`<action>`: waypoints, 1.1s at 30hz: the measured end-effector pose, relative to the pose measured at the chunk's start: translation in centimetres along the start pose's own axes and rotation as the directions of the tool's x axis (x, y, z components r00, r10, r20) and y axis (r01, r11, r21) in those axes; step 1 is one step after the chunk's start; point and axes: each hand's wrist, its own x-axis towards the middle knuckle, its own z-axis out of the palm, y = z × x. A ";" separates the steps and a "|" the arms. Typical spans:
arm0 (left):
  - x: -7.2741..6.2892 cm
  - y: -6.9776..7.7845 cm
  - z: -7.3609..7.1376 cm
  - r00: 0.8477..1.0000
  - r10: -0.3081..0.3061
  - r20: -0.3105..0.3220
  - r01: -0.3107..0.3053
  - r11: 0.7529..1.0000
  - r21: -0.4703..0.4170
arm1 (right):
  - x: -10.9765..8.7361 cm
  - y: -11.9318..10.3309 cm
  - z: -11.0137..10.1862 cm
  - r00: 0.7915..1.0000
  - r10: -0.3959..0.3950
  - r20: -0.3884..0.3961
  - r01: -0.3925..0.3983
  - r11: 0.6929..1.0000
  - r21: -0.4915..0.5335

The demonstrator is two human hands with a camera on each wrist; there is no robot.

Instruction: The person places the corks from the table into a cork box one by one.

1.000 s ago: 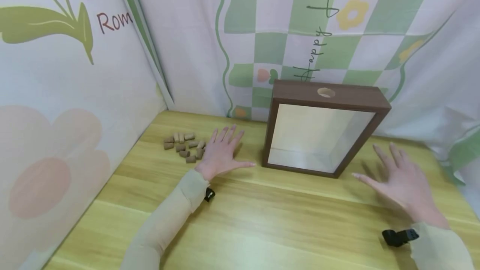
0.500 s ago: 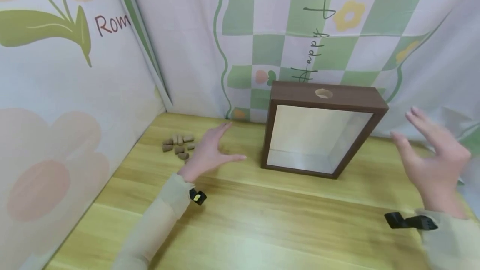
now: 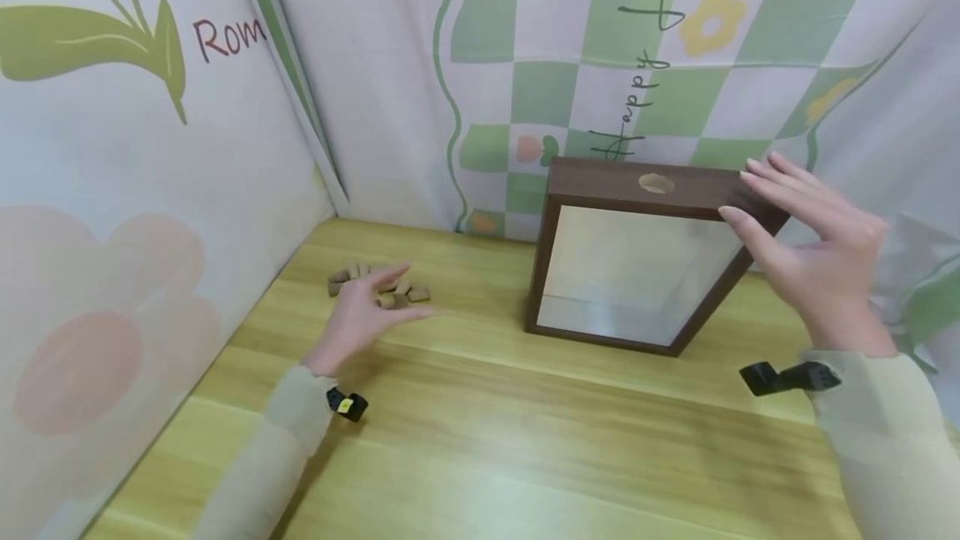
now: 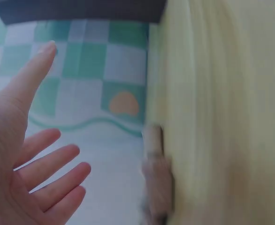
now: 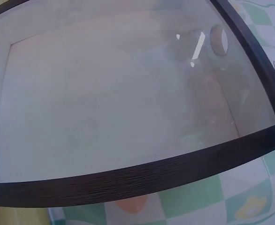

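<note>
My left hand hovers at a pile of small brown corks, its thumb and fingers apart and nothing between them. Part of the pile is hidden behind that hand. In the left wrist view the corks look blurred on the table, beside the spread fingers. A dark brown shadow box stands upright with a clear front pane and a round hole in its top. My right hand is at the box's upper right corner, fingers extended over the top and thumb by the front edge.
The box stands near the back of the wood-grain table, close to a green-and-white checked curtain. A white flowered panel borders the left side. Each wrist wears a small black camera.
My left hand has moved left and toward me, from beside the pile to over the corks. My right hand lifted, then moved left to the box's upper corner. The box has stayed in place.
</note>
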 end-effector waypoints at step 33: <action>-0.5 -5.4 -0.7 0.997 -0.047 0.063 0.035 0.985 0.172 | -1.8 2.2 1.1 1.000 0.004 -0.031 -0.006 0.999 -0.053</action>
